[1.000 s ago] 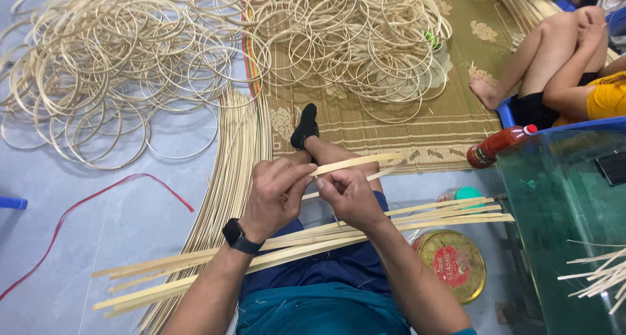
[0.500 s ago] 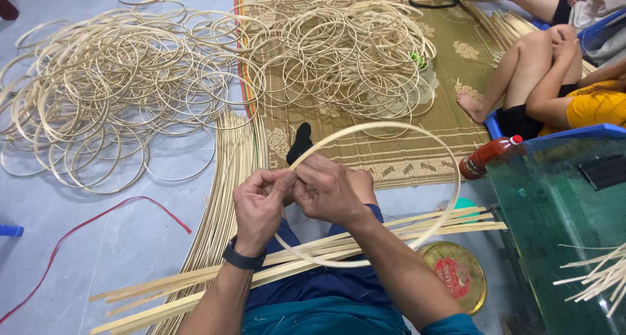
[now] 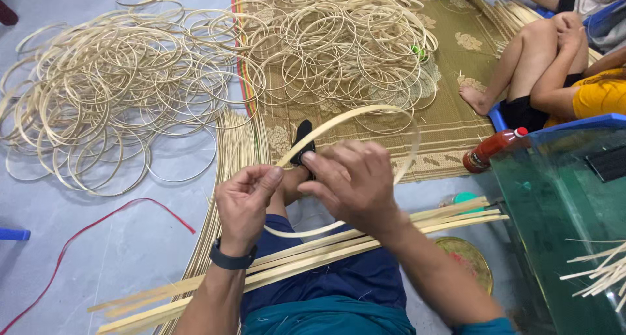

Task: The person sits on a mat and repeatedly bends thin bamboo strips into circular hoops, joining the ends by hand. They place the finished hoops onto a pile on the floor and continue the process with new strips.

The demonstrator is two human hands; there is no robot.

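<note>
Fingers (image 3: 270, 177) of the left hand (image 3: 246, 201) are pinching together on the near ends of a bent bamboo strip (image 3: 365, 112); the right hand (image 3: 349, 182) is closing its fingers over the same joint, just beside the left. Strip is curving into a loop, arching up and away from the hands toward the woven mat (image 3: 450, 123), then coming back under the right wrist; the loop's long axis is running roughly left-right, from the hands outward to the right.

Straight bamboo slats (image 3: 306, 257) are lying across the lap in dark blue shorts (image 3: 339, 283), below the loop, pointing left-low to right-high. A black-socked foot (image 3: 302, 138) is showing just beyond the hands, inside the loop.

Finished hoops (image 3: 124, 87), thin, pale and round, are piling in tangled heaps far beyond the loop, on the grey floor and the mat. A red cord (image 3: 104, 221) is trailing left of the hands. Right of the loop: a red bottle (image 3: 490, 149), a round gold tin lid (image 3: 466, 260), a green glass-topped table (image 3: 561, 211). Another person's bare legs (image 3: 528, 68) are resting on the mat, well right of the loop. Black wristband (image 3: 228, 260) on the left wrist.
</note>
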